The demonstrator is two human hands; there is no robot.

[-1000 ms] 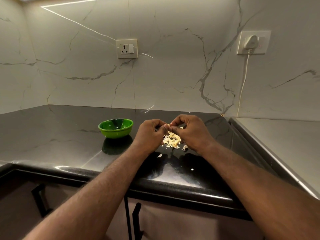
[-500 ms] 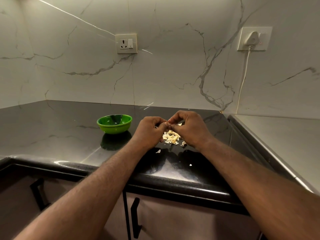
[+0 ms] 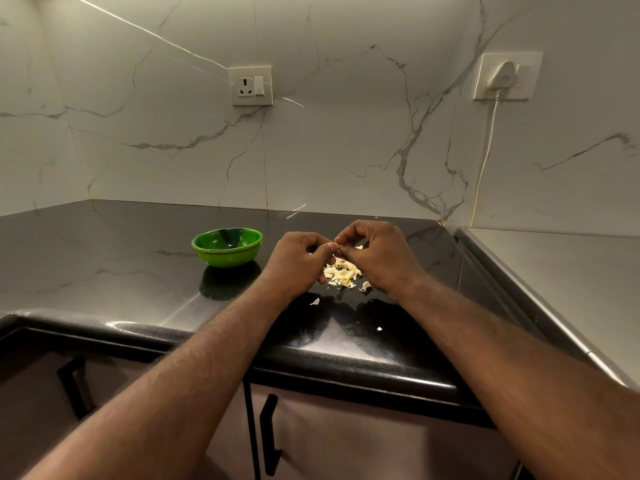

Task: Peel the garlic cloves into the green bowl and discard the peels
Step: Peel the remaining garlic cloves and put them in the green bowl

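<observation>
My left hand (image 3: 298, 263) and my right hand (image 3: 381, 259) meet above the black counter, fingertips together, pinching a small garlic clove (image 3: 333, 244) that is mostly hidden between them. Under the hands lies a pile of pale garlic peels (image 3: 341, 273). A few loose peel scraps (image 3: 314, 301) lie nearer the counter's front edge. The green bowl (image 3: 227, 247) stands on the counter to the left of my left hand, apart from it; I cannot make out its contents.
The black counter (image 3: 104, 265) runs into a corner with marble walls. A grey surface (image 3: 571, 271) adjoins on the right. A wall socket (image 3: 251, 85) and a plugged-in white cable (image 3: 485, 157) are behind. Cabinet doors with black handles (image 3: 268, 434) sit below the edge.
Both hands stay pinched together over the peel pile, with only small finger movement. The camera has shifted slightly.
</observation>
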